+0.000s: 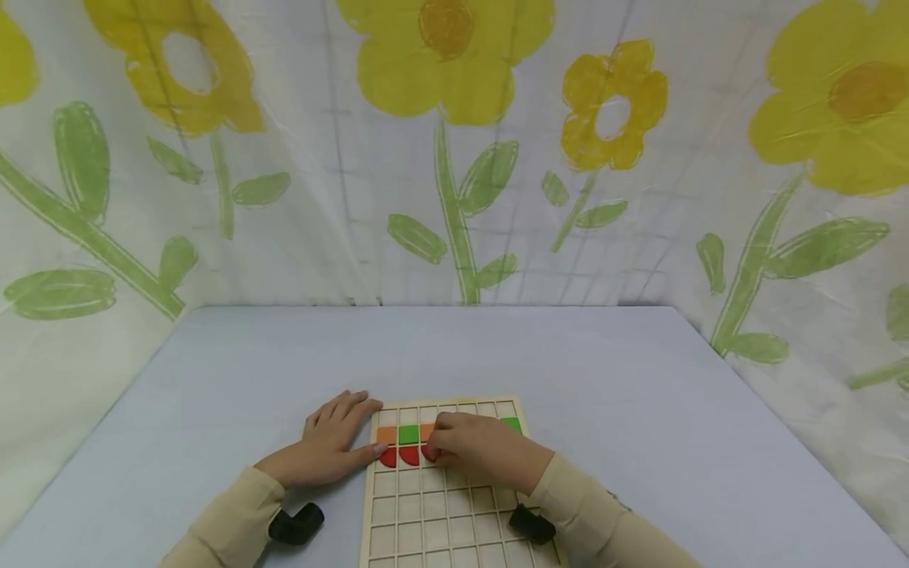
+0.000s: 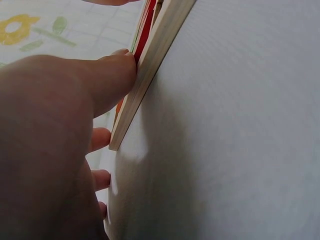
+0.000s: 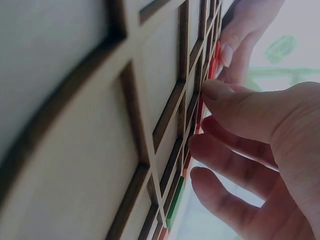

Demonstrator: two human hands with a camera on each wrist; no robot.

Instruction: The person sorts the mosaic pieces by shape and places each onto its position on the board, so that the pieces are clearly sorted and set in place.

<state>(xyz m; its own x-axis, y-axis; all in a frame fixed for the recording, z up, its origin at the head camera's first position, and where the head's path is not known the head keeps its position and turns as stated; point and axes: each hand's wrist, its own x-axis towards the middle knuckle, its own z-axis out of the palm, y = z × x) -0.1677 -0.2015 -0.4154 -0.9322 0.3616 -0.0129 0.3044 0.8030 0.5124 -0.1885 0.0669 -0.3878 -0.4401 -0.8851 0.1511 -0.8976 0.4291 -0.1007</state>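
A wooden grid board lies on the table with coloured pieces in its upper rows. My left hand rests at its upper left edge, fingers spread, thumb beside a red quarter-circle piece. A second red quarter-circle occupies the cell to the right. Over the third column, my right hand pinches another red piece, mostly hidden under its fingertips. In the right wrist view, the thumb presses close to the board at that piece. Above the red row sit an orange square and a green square.
Another green piece sits near the board's right edge. Lower rows of the grid show bare wood. The pale table extends around the board, with a flower-printed curtain behind it. Black wrist devices are worn at both sleeves.
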